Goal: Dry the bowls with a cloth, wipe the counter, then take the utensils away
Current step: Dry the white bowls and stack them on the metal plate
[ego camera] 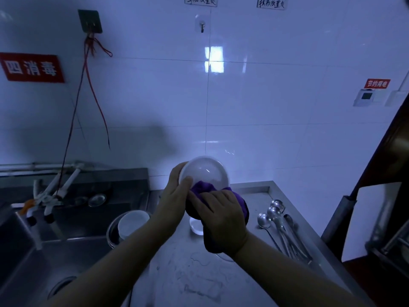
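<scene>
My left hand [177,191] grips the white bowl [204,172] by its rim, tilted up above the counter [199,273]; my right hand [221,214] presses the purple cloth [204,187] into the bowl's lower edge. I'd turn the bowl steadily against the cloth. Another bowl [132,223] waits by the sink [73,220]; spoons [273,214] lie right.

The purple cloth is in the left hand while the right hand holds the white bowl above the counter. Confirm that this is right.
The hands are swapped. The head view shows the purple cloth gripped in the right hand, and the left hand holds the white bowl by its rim. The rest stands: the bowl is held above the counter.
</scene>
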